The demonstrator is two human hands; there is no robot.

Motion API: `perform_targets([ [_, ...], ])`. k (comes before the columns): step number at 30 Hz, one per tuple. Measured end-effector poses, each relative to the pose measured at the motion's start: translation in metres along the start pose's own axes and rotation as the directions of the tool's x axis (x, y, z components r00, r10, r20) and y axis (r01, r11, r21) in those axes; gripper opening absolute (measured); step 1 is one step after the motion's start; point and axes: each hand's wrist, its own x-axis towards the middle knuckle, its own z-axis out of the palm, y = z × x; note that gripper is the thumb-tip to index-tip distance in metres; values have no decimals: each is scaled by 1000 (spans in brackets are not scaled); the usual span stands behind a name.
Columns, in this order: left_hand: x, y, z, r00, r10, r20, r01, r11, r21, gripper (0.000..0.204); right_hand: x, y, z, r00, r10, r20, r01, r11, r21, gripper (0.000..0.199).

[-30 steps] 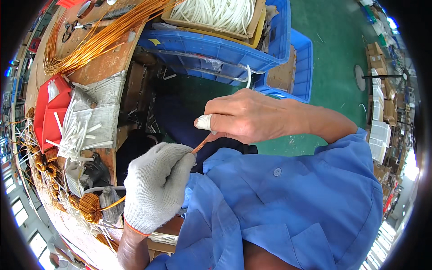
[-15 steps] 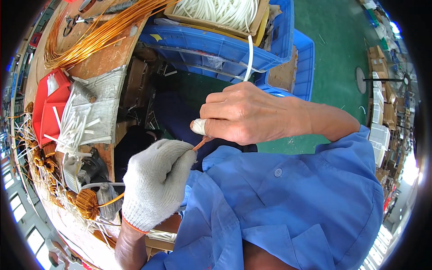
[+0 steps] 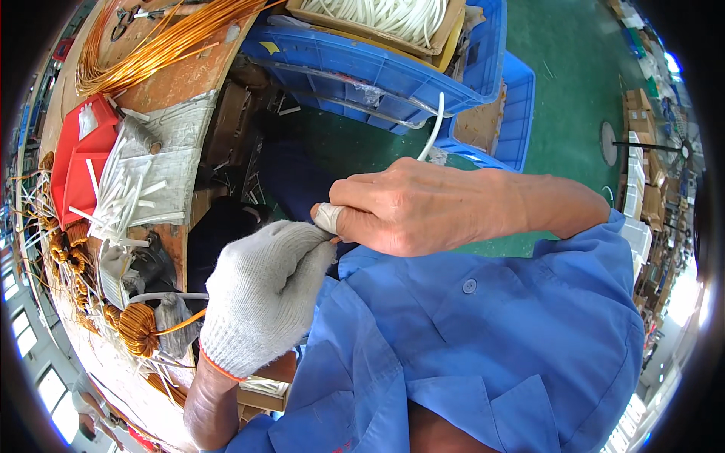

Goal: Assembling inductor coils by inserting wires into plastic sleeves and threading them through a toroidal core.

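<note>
My left hand (image 3: 264,294), in a white knit glove with an orange cuff edge, is closed around a copper wire (image 3: 181,325). That wire runs from a wound copper coil (image 3: 138,330) at the bench edge into the glove; a tiny stretch of it shows between my hands. My bare right hand (image 3: 423,208), its thumb wrapped in white tape (image 3: 327,218), grips a thin white tube (image 3: 433,128) whose free end curves up beyond the knuckles. Thumb and glove nearly touch in front of my blue shirt. The fingertips of both hands are hidden.
On the wooden bench to the left lie cut white tubes (image 3: 113,200), a red bin (image 3: 72,166) and a bundle of copper wires (image 3: 166,49). Ahead stand a blue crate (image 3: 340,64) bearing a carton of white tubes (image 3: 377,15) and another blue crate (image 3: 521,106).
My right hand has moved down and closer to the glove, so less copper wire shows between them. The tube's free end has shifted right and down. The view has moved slightly.
</note>
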Motion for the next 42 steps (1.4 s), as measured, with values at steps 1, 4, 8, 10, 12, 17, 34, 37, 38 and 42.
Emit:
perform_targets([
  [1,0,-1,0,1000,3,-2,-3,1000,-6,8,1,-1,-3,999,33,12,-34,997,73,13],
  [4,4,-4,-4,999,45,18,-46,998,44,9,2,-3,-10,993,122,0,-117,956,270,10],
  [8,2,-8,-8,999,47,2,-47,999,25,11,-5,4,-10,986,133,-104,-94,944,316,17],
  [10,-6,-8,-18,999,-10,31,8,999,48,12,-6,6,-9,991,105,-81,-85,971,222,25],
  [12,-15,-7,-27,997,-59,57,54,995,87,13,-7,3,-6,994,111,21,-112,965,235,26],
  [17,-22,-10,-25,995,-3,97,-17,980,199,12,-9,0,23,992,116,39,-116,790,602,19],
  [34,-50,-22,-50,987,-122,107,76,930,360,20,12,-7,47,977,188,104,-213,908,360,20],
  [37,-77,-29,-91,978,-180,103,112,874,472,14,7,0,52,984,156,82,-175,920,350,17],
  [38,-78,-31,-86,979,-150,136,44,815,577,10,14,-3,62,990,132,58,-144,889,434,12],
  [42,-102,-38,-73,982,-131,135,-14,666,746,12,98,-52,110,989,145,41,-135,728,672,14],
])
